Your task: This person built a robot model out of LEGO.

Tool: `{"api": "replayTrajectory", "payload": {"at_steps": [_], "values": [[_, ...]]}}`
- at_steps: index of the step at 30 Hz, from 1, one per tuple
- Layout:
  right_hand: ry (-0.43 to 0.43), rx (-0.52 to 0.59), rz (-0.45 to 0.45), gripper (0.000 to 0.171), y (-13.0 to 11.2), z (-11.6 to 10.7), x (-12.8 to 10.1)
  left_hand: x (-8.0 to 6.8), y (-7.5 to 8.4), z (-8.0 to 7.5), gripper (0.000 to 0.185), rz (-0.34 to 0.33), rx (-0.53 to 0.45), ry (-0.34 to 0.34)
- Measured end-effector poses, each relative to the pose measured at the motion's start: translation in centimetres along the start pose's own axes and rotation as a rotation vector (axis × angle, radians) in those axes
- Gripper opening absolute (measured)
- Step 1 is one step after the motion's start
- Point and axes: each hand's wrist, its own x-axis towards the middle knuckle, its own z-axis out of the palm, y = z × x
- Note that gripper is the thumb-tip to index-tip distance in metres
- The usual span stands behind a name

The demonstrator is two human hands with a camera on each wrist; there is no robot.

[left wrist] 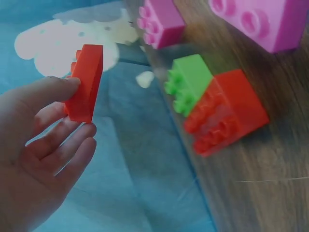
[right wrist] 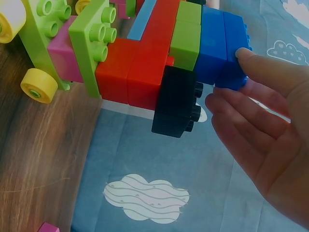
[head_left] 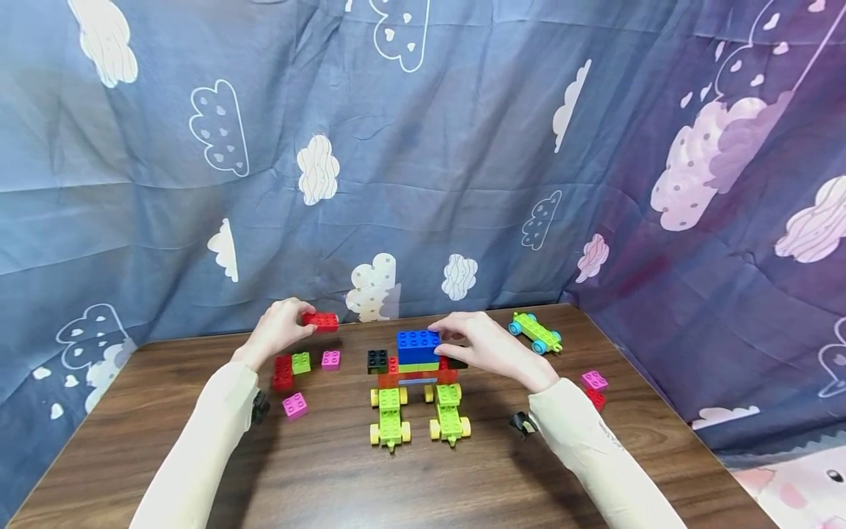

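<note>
My left hand (head_left: 283, 325) pinches a long red brick (head_left: 321, 322) between thumb and fingers, held off the table in the left wrist view. In the middle stands a built figure, with two lime wheeled bases (head_left: 391, 420) under red bricks (right wrist: 145, 72), a lime layer (right wrist: 186, 36) and stacked blue bricks (head_left: 418, 347) on top. Black bricks (right wrist: 175, 101) stick out at its sides. My right hand (head_left: 487, 345) holds the upper blue brick by its end, thumb on one side and fingers on the other. The right-side black brick is partly hidden by that hand.
Left of the figure lie a red brick (head_left: 283, 372), a lime brick (head_left: 301, 362) and pink bricks (head_left: 294, 405). A lime wheeled base (head_left: 537, 333) with blue wheels stands back right. Farther right are a pink brick (head_left: 594, 380) and a red one (head_left: 595, 399). A cloth wall (head_left: 423, 220) borders the table.
</note>
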Motion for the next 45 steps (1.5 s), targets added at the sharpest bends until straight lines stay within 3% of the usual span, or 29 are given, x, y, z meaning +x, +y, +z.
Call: {"api": "replayTrajectory", "payload": {"at_steps": [5, 8, 17, 32, 45], "values": [[0.018, -0.003, -0.009, 0.033, 0.2, 0.0, -0.2, -0.2, 1.1, -0.5, 0.029, 0.104, -0.054, 0.074], [0.023, 0.000, -0.004, 0.033, 0.2, 0.0, -0.3, -0.5, 1.9, -1.0, 0.030, 0.133, -0.105, 0.095], [0.022, 0.000, -0.004, 0.033, 0.5, 0.0, -0.4, -1.6, 4.4, -2.3, 0.031, 0.167, -0.258, 0.083], [0.011, 0.024, -0.019, 0.033, 0.4, 0.3, -0.2, -3.4, 7.6, -3.0, 0.031, 0.253, -0.330, 0.089], [0.018, 0.029, -0.021, 0.034, 0.3, 0.3, 0.1, -3.6, 9.5, -2.7, 0.032, 0.279, -0.442, 0.093]]}}
